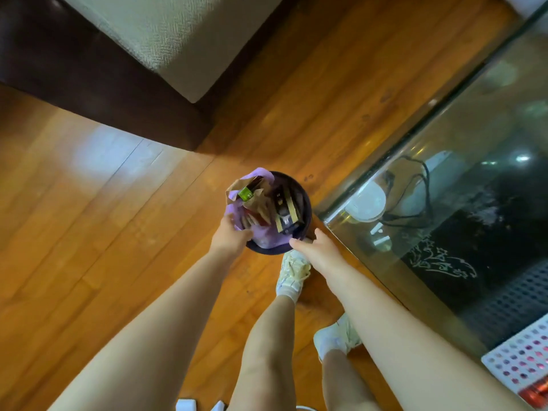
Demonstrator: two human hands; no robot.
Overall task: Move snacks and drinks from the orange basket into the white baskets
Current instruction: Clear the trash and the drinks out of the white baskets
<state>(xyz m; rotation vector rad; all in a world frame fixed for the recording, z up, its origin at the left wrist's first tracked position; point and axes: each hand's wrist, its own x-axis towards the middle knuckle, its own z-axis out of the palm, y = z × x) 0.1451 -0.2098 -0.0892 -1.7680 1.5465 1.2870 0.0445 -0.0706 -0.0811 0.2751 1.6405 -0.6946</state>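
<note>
- I see a round dark bin [307, 209] on the wooden floor [103, 218], just beside the corner of a glass table [462, 120].
- The bin has a pale purple liner [258, 176], bunched up over the far and near rim.
- Inside it lie crumpled brown paper [261, 203], a small green-labelled pack [245, 193] on top of the paper, and a black-and-gold box [284, 209] standing on end against the right wall.
- My left hand [229, 235] is at the near left rim; its fingers curl over the edge and pinch the purple liner.
- My right hand [311, 244] is at the near right rim, thumb stretched along the edge and fingers wrapped round the outside wall of the bin.
- A white basket [522, 351] with round holes shows at the lower right edge, on the glass table; something red [538, 390] lies in it, too blurred to name.
- My feet in pale sneakers [292, 272] stand just behind the bin.
- A sofa with a light cushion [166, 34] fills the upper left.
</note>
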